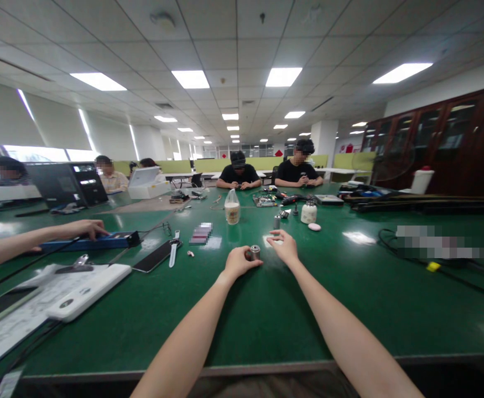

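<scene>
My left hand is closed round a short silvery metal cylinder that stands upright on the green table. Its thumb and fingers press the cylinder from both sides. To the right, my right hand hovers low over the tabletop with its fingers apart and nothing visible between them. Just beyond its fingertips stands a second, smaller grey metal cylinder, apart from the hand as far as I can see. Behind that lie a small metal part and a dark upright part.
A white jar, a pale round lid and a bagged cup stand ahead. Leftward are a watch, a dark tablet and a clipboard. Another person's hand rests on a blue bar. Cables lie right.
</scene>
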A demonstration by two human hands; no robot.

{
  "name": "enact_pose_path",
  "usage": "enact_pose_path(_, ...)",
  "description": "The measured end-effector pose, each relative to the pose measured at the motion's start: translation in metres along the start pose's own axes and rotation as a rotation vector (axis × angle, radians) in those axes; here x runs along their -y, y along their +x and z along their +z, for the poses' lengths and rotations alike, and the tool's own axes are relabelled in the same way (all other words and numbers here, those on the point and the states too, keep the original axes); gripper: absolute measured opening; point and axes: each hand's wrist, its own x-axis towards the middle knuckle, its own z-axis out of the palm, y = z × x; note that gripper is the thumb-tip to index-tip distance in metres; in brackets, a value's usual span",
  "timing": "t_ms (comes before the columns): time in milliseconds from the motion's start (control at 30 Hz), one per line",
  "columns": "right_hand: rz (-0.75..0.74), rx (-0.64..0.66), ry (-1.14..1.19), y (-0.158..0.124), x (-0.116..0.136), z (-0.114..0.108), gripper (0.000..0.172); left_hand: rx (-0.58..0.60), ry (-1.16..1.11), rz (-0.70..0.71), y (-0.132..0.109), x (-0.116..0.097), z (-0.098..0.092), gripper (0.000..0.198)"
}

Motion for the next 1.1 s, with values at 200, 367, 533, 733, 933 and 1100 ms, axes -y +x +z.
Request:
enact_pose_path(200, 0.096, 0.077, -0.136, -0.004, -0.03, -0.003, 0.015, -0.003, -0.007, -0.007, -0.001, -0.001, -0.001, 0.045)
enact_pose_path(367, 0.072, 0.071, -0.153, -0.005, -0.027, -0.001, 0.018, -0.005, -0.011, 0.001, -0.001, -0.001, -0.001, 0.045)
enact_pose_path(533, 0.041, 0.077, -0.135, -0.007, -0.024, -0.004, 0.02, -0.001, -0.013, -0.001, -0.001, -0.002, -0.001, 0.046)
enact_pose_path(733, -0.059, 0.062, -0.005, -0.005, 0.009, 0.002, 0.016, 0.005, -0.019, 0.005, -0.001, -0.001, -0.001, 0.046)
enact_pose_path(933, -0.208, 0.13, 0.121, -0.013, 0.038, 0.014, 0.015, 0.01, -0.008, 0.014, 0.0, 0.0, -0.001, 0.045)
enact_pose_path(1100, -0.218, 0.127, 0.062, -0.017, 0.038, 0.015, 0.015, 0.008, -0.006, 0.014, 0.001, 0.001, 0.0, 0.044)
